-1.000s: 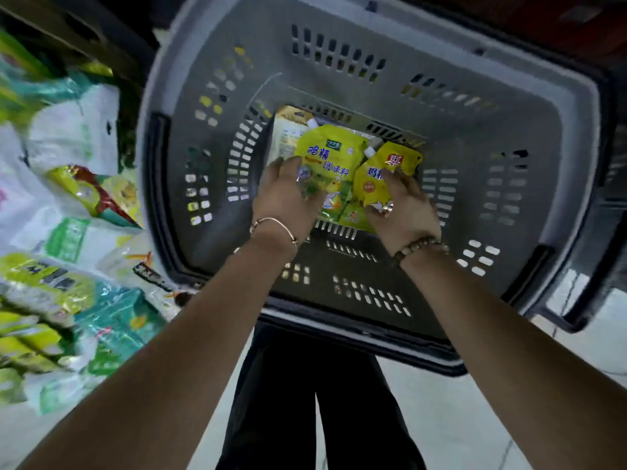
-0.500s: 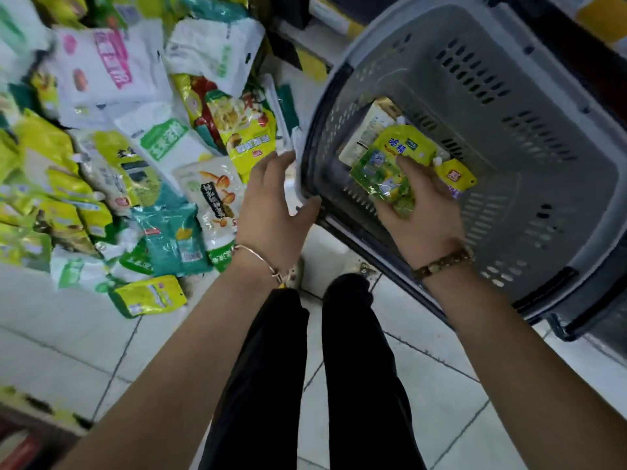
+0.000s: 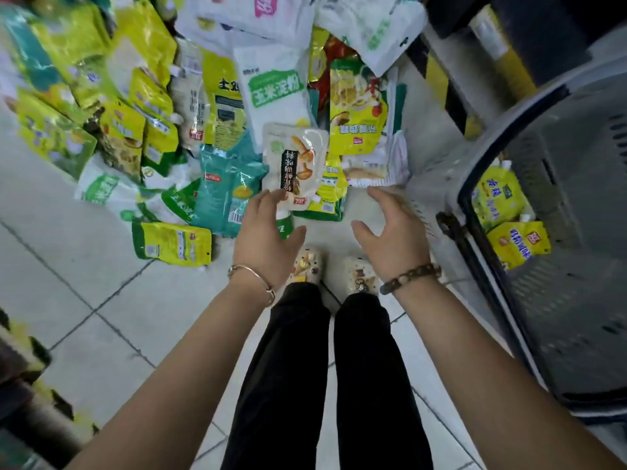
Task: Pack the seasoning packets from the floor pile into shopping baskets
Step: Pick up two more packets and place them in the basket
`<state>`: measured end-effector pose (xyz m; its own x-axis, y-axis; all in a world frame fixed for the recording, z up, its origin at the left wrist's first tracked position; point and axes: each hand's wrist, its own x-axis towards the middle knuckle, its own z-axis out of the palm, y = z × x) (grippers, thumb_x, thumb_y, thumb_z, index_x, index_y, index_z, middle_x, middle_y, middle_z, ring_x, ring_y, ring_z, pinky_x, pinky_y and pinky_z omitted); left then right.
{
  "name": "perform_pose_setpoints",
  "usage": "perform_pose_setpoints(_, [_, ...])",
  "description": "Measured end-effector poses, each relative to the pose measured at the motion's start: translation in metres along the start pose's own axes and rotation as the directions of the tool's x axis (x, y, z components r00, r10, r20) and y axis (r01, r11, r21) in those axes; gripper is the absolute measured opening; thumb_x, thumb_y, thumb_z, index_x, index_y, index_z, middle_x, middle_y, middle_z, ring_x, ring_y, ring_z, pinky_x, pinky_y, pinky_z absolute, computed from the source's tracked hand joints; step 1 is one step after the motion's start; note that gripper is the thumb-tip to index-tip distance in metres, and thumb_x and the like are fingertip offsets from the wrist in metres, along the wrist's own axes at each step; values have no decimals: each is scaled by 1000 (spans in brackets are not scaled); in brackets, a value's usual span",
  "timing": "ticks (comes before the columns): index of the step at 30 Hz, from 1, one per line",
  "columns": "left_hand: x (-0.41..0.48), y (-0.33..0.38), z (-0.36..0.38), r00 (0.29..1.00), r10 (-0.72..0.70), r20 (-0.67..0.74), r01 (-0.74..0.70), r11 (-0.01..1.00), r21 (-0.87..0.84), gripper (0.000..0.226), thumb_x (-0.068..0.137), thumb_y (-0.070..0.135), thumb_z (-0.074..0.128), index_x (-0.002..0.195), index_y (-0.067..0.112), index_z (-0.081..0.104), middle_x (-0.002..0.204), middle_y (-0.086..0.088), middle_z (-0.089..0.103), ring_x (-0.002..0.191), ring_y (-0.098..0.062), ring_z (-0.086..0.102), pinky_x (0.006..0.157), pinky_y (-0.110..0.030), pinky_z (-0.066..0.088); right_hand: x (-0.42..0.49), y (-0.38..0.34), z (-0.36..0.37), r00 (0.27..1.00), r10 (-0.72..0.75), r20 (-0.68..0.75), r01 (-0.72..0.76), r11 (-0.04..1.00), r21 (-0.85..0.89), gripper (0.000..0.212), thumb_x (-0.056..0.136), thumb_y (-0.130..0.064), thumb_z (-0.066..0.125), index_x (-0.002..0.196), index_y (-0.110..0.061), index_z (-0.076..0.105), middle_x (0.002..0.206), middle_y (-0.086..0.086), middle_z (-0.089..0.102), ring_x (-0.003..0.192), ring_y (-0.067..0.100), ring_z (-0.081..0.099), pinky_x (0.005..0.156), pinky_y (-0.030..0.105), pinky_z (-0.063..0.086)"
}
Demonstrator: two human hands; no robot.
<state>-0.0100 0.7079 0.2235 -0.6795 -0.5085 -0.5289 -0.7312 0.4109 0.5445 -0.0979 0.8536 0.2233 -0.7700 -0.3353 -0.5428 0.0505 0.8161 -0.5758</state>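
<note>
A pile of seasoning packets (image 3: 217,106), mostly yellow, green, teal and white, covers the tiled floor ahead and to the left. A white pouch with a black label (image 3: 296,164) lies at the pile's near edge. My left hand (image 3: 268,235) hovers over that edge, fingers relaxed, its fingertips by the white pouch, holding nothing. My right hand (image 3: 393,232) is spread open just right of it, empty, near a pale packet (image 3: 369,171). The grey shopping basket (image 3: 485,154) stands at the right and holds yellow pouches (image 3: 498,198).
My legs in black trousers and patterned shoes (image 3: 334,269) stand between the hands. A lone yellow-green packet (image 3: 173,244) lies apart at the pile's near left. Dark shelving with yellow strips (image 3: 509,59) rises behind the basket. Pale floor tiles (image 3: 84,266) show left.
Both hands left the basket, where the yellow pouches now lie released. The view swung left and down to the floor pile, and both hands now hover open at its near edge.
</note>
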Motion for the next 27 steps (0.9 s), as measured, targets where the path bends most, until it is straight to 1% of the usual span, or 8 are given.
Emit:
perform_pose_setpoints(2, [6, -22, 3, 999, -44, 3, 44, 999, 4, 56, 83, 12, 67, 134, 6, 43, 138, -14, 41, 129, -25, 38, 100, -19, 25, 15, 5, 18, 998, 43, 39, -42, 999, -30, 50, 85, -18, 63, 134, -14, 50, 136, 4, 52, 123, 21, 48, 98, 28, 36])
perform_pose_setpoints(5, [17, -56, 15, 991, -130, 22, 130, 992, -1, 57, 85, 15, 66, 136, 8, 42, 138, -12, 41, 123, -24, 43, 93, -16, 27, 39, 17, 45, 994, 86, 65, -82, 995, -52, 48, 85, -19, 62, 132, -16, 52, 135, 3, 54, 123, 21, 50, 98, 30, 39])
perform_pose_setpoints(9, [36, -99, 43, 969, -236, 71, 236, 972, 17, 59, 85, 20, 66, 137, 11, 41, 137, -11, 44, 120, -24, 45, 91, -22, 31, 70, 43, 81, 985, 152, 76, -149, 988, -48, 43, 85, -18, 63, 127, -16, 56, 129, 3, 59, 120, 20, 53, 98, 29, 40])
perform_pose_setpoints(13, [62, -144, 71, 941, -322, 104, 322, 947, 11, 60, 84, 24, 67, 137, 12, 41, 137, -11, 45, 121, -25, 46, 97, -31, 36, 91, 69, 121, 969, 208, 136, -202, 978, -57, 43, 85, -18, 63, 128, -14, 56, 128, 5, 60, 119, 21, 54, 97, 28, 40])
perform_pose_setpoints(16, [88, -173, 82, 923, -371, 104, 372, 928, 17, 59, 85, 21, 65, 138, 11, 40, 140, -12, 42, 125, -27, 43, 101, -34, 35, 107, 83, 149, 959, 228, 171, -218, 973, -75, 44, 86, -17, 62, 129, -13, 54, 129, 7, 59, 118, 22, 55, 95, 27, 41])
perform_pose_setpoints(22, [151, -238, 83, 896, -443, -39, 444, 896, 17, 61, 83, 18, 67, 137, 9, 41, 137, -17, 40, 123, -33, 43, 105, -37, 34, 136, 96, 197, 946, 251, 206, -246, 968, -52, 44, 87, -17, 63, 130, -13, 53, 128, 6, 60, 117, 20, 55, 94, 26, 40])
perform_pose_setpoints(25, [174, -265, 78, 874, -459, -161, 470, 881, 42, 69, 79, 22, 71, 138, 12, 38, 141, -15, 32, 126, -32, 40, 108, -37, 32, 148, 99, 213, 939, 258, 226, -256, 966, -38, 44, 87, -16, 63, 130, -13, 53, 128, 7, 60, 117, 19, 55, 92, 23, 38])
perform_pose_setpoints(27, [183, -278, 75, 856, -459, -240, 487, 871, 71, 76, 75, 26, 74, 139, 13, 34, 146, -13, 27, 130, -31, 36, 109, -39, 31, 156, 100, 219, 937, 256, 237, -252, 967, -45, 43, 87, -15, 62, 129, -12, 53, 127, 8, 60, 116, 19, 55, 93, 23, 39])
